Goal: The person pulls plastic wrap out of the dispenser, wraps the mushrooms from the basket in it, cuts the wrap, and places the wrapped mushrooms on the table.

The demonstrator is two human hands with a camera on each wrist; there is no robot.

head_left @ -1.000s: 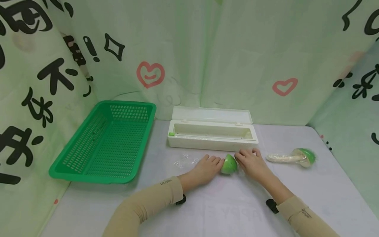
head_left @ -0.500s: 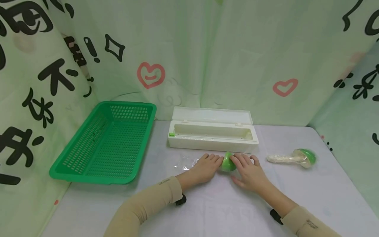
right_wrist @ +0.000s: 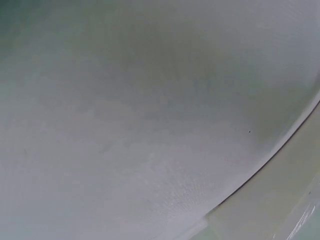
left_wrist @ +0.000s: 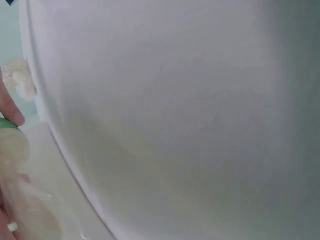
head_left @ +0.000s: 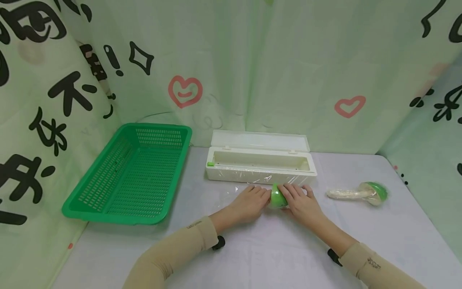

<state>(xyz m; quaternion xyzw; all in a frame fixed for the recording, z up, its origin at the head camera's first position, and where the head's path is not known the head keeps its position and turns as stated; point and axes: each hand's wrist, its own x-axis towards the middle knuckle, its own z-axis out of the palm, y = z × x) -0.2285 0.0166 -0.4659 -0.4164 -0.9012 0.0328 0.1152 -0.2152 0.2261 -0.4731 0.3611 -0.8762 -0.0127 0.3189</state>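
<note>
A green-capped, mushroom-shaped piece point(head_left: 277, 196) lies on the table between both hands, with clear plastic film about it. My left hand point(head_left: 248, 204) holds it from the left side, where the fingers hide its lower part. From the right, my right hand point(head_left: 304, 204) grips it, fingers curled over the green cap and thumb low. In the left wrist view a finger point(left_wrist: 10, 107) touches the green edge, and crumpled clear film point(left_wrist: 32, 205) hangs below the pale underside. Neither hand shows in the right wrist view.
Just beyond the hands stands an open white lidded box point(head_left: 260, 176). A film-wrapped mushroom-shaped piece point(head_left: 361, 193) with a green cap and pale stem lies at the right. A green plastic basket point(head_left: 169, 196) is at the left. Curtains close off the back and sides.
The right hand has moved left onto the green cap, its fingers now over it. Film that lay by the left hand has risen in front of the box. The left hand has barely moved.
</note>
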